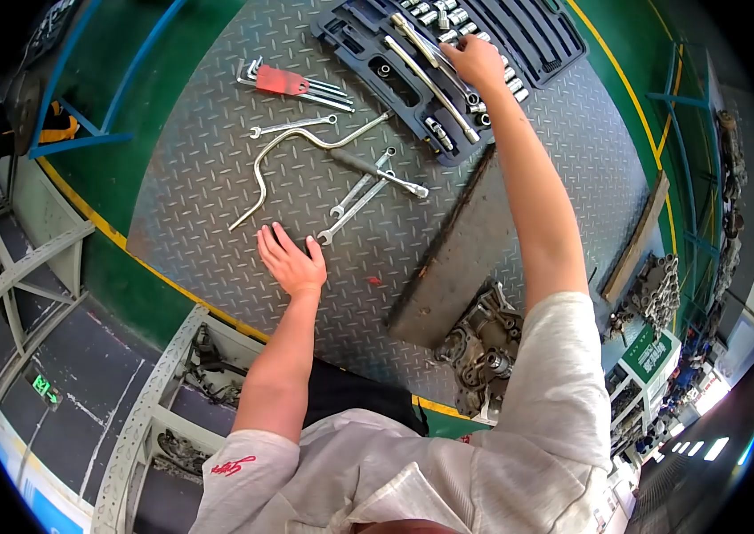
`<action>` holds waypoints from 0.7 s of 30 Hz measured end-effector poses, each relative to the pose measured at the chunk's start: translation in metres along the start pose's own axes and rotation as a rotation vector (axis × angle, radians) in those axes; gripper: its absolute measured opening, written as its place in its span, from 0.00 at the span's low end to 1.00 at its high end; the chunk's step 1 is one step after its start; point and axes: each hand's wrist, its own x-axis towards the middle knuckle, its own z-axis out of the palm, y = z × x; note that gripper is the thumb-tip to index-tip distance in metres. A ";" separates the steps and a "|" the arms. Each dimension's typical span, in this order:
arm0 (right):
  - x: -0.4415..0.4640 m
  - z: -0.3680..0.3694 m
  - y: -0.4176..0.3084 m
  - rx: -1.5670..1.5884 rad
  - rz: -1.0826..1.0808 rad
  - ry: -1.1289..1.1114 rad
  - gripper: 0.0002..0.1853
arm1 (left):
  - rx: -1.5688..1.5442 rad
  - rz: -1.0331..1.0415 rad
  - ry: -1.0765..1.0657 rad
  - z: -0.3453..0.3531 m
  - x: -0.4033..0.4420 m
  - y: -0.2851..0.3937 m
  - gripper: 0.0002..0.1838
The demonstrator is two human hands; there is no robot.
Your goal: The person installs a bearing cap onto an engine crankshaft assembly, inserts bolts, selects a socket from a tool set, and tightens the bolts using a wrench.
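My left hand [292,260] lies spread on the diamond-plate tabletop [190,169], holding nothing. Beyond its fingertips is a bent metal speed-handle crank [259,173]. Two combination wrenches [355,212] lie to its upper right, and a dark-handled ratchet [377,172] crosses them. My right hand [475,67] reaches into the open dark socket case [355,44]. Its fingers are bent together over a combination wrench [460,86] and sockets [515,86]; what they pinch is hidden. Long metal bars [430,80] lie in the case beside that hand.
A red-holder hex key set [281,81] and a small wrench [292,126] lie at the upper left. A dark steel beam [448,267] and a greasy metal casting [488,343] occupy the near right. A wooden strip [637,236] lies along the right edge.
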 end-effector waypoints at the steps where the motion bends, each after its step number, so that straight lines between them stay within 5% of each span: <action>1: 0.002 0.006 0.000 0.004 0.005 0.001 0.28 | 0.001 0.004 0.002 0.000 0.000 0.000 0.37; 8: -0.006 0.000 0.011 0.355 0.074 0.174 0.31 | -0.004 0.023 0.012 0.001 -0.001 0.000 0.37; 13: -0.112 -0.140 0.021 1.073 -0.005 -0.091 0.16 | 0.024 0.059 0.080 0.001 -0.004 0.000 0.36; 15: -0.185 -0.211 0.047 1.087 -0.029 -0.195 0.13 | 0.063 0.095 0.078 0.004 -0.006 -0.002 0.36; 17: -0.291 -0.269 0.058 0.741 -0.024 -0.022 0.12 | 0.068 0.082 0.081 0.003 -0.009 0.001 0.36; 21: -0.508 -0.305 0.074 0.543 0.552 0.156 0.10 | 0.072 0.139 0.154 0.017 -0.014 -0.006 0.36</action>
